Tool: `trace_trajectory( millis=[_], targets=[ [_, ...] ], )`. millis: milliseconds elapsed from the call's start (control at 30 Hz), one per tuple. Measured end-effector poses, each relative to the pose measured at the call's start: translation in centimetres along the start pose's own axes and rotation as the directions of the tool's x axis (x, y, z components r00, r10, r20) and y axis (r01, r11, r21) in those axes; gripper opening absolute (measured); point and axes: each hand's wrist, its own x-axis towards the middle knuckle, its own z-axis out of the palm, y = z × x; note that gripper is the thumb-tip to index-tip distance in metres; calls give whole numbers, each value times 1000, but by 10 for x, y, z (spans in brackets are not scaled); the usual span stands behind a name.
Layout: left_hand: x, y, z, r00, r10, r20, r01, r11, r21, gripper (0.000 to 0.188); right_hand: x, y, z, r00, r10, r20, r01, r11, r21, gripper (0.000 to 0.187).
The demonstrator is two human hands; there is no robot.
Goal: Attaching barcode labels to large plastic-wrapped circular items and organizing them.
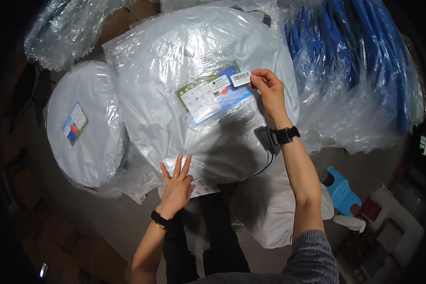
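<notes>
Over a bulging, rounded white package (198, 45) in glossy, crinkled film (116, 47), I saw the right hand (268, 88) pinching a flat, rectangular white label (241, 78) across the colourful card's (201, 105) upper right. The left hand (177, 185) lay splayed at the near edge. Leftward sat a smooth oval package (97, 154); rightward, ridged blue bundles (336, 47) gleamed under clear plastic (317, 113).

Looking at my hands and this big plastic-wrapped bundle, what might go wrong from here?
The small white rectangular barcode label, pinched at one end by the right hand, could slip or land over the white label with a black triangle beside it.

The shiny clear plastic wrap is wrinkled, so a label stuck there might crease or lift.

The thin black cable near the right wrist might snag.
</notes>
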Motion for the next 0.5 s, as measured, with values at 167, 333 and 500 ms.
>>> trace_trajectory(
  millis=[167, 333, 500],
  targets=[
    [4, -12, 8, 999, -9, 45, 10, 1000, -13, 14, -21, -25, 11, 997, 21, 71, -26, 997, 79, 15],
    [9, -15, 13, 998, -23, 66, 25, 999, -31, 17, -39, -37, 9, 994, -16, 112, 9, 998, 64, 17],
    [10, -16, 14, 995, -47, 88, 51, 997, -52, 18, -40, -39, 11, 991, -45, 127, 28, 991, 132, 17]
  ],
)
